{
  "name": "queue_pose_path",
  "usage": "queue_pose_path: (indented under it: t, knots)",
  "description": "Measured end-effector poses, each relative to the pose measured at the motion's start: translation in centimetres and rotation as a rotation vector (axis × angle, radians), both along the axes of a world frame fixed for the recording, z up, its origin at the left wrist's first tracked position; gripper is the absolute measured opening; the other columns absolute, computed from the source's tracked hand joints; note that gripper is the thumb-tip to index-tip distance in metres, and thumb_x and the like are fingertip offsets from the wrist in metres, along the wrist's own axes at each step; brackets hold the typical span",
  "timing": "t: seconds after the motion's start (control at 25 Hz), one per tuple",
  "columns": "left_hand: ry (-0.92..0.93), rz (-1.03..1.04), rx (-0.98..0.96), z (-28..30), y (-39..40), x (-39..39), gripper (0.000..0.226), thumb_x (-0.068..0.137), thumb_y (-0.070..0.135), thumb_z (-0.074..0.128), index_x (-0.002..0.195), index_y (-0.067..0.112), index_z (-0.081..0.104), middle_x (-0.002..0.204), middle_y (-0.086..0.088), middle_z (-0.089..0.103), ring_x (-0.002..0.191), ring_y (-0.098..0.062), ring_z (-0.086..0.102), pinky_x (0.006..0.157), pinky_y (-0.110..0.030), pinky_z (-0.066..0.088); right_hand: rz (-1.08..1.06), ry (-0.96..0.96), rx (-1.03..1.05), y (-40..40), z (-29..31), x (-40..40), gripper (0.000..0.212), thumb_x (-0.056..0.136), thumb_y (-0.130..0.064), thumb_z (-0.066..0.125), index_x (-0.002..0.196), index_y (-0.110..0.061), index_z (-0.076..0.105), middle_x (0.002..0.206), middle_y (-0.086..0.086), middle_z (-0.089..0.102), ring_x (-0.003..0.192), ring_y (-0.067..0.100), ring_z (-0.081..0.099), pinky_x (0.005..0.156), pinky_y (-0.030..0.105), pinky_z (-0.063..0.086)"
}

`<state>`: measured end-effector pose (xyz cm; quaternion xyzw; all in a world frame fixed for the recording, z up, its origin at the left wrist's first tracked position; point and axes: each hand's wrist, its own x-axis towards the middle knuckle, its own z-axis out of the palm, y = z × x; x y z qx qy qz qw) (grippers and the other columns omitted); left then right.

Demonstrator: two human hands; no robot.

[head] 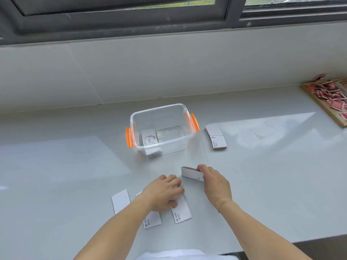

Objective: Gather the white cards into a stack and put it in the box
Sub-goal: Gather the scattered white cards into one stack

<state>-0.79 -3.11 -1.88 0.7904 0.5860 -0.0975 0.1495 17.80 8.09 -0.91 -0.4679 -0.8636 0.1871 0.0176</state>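
A clear plastic box [185, 112] with orange latches stands in the middle of the table, with a few white cards [149, 140] inside at its left. My right hand [216, 182] holds a small stack of white cards [190, 173] on edge just in front of the box. My left hand [163, 192] lies palm down on a white card [181, 211] flat on the table. Two more cards lie near it, one [153, 220] partly under my wrist and one [121, 201] further left. Another fanned pile of cards [216, 136] lies right of the box.
A wooden tray [323, 107] with several red card pieces sits at the far right edge of the table. A white wall and a dark window frame rise behind the table. The table's front edge runs close to my body.
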Motion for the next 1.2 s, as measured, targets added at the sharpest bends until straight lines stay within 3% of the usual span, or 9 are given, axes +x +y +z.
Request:
queue_pose_path:
  t: [0.16,0.28,0.36,0.52,0.64,0.88,1.04,1.2]
  knots:
    - [-0.038,0.268,-0.018,0.0,-0.4,-0.6,0.038,0.087,0.048,0.053,0.103,0.015,0.044,0.112,-0.004,0.046,0.106,-0.027,0.04,0.086,-0.038,0.038,-0.002,0.031,-0.022,-0.1,-0.2,0.2,0.059,0.078,0.009,0.041,0.114,-0.037,0.042,0.09,-0.005,0.056,0.083,0.024,0.05,0.06,0.032,0.034]
    - [-0.208,0.538,-0.071,1.0,0.0,-2.1,0.022,0.091,0.035,0.054,0.094,0.022,0.036,0.1,0.001,0.049,0.088,-0.026,0.045,0.07,-0.035,0.031,-0.002,0.043,-0.061,0.2,-0.6,0.3,0.06,0.078,0.011,0.039,0.114,-0.038,0.041,0.09,-0.005,0.054,0.084,0.024,0.049,0.062,0.032,0.033]
    - [-0.231,0.625,-0.069,1.4,0.2,-3.4,0.012,0.093,0.02,0.049,0.1,0.022,0.039,0.103,0.001,0.052,0.094,-0.028,0.05,0.072,-0.037,0.035,-0.002,0.053,-0.075,0.3,-0.8,0.4,0.06,0.079,0.011,0.039,0.114,-0.037,0.041,0.09,-0.005,0.054,0.086,0.023,0.047,0.062,0.032,0.033]
    - [-0.131,0.765,0.093,1.2,1.2,-4.0,0.054,0.082,-0.008,0.042,0.125,0.024,0.045,0.119,-0.004,0.049,0.116,-0.028,0.043,0.085,-0.042,0.039,0.013,0.076,-0.074,-0.4,-1.2,0.4,0.058,0.082,0.008,0.043,0.115,-0.039,0.039,0.101,-0.009,0.053,0.093,0.019,0.044,0.059,0.03,0.035]
    - [-0.258,0.762,0.085,1.3,3.1,-1.3,0.065,0.077,-0.01,0.038,0.127,0.031,0.048,0.12,-0.002,0.049,0.116,-0.026,0.04,0.085,-0.042,0.038,0.011,0.085,-0.073,-1.0,-1.2,0.3,0.059,0.081,0.008,0.045,0.116,-0.039,0.038,0.119,-0.012,0.047,0.104,0.016,0.044,0.057,0.032,0.043]
    - [-0.46,0.656,0.013,0.5,4.4,2.5,0.054,0.085,0.001,0.037,0.125,0.032,0.056,0.118,-0.001,0.053,0.114,-0.024,0.042,0.094,-0.043,0.038,-0.027,0.07,-0.072,-1.5,-1.1,-0.3,0.052,0.094,-0.007,0.043,0.134,-0.034,0.026,0.156,-0.005,0.019,0.131,0.018,0.033,0.065,0.037,0.052]
    - [-0.591,0.663,-0.017,1.1,4.7,4.7,0.046,0.077,0.018,0.044,0.121,0.022,0.055,0.116,-0.002,0.054,0.111,-0.024,0.043,0.098,-0.042,0.039,-0.007,-0.014,-0.047,-1.8,-1.7,-1.0,0.057,0.094,-0.009,0.047,0.142,-0.028,0.025,0.151,-0.01,0.03,0.138,0.017,0.025,0.077,0.032,0.053]
    - [-0.766,0.799,0.061,1.0,3.9,5.4,0.048,0.069,0.014,0.048,0.116,0.018,0.047,0.116,0.002,0.044,0.113,-0.02,0.041,0.095,-0.034,0.042,0.028,-0.093,0.028,-2.7,-1.5,-1.0,0.064,0.082,-0.004,0.058,0.139,-0.026,0.037,0.12,-0.002,0.057,0.124,0.027,0.044,0.079,0.034,0.05]
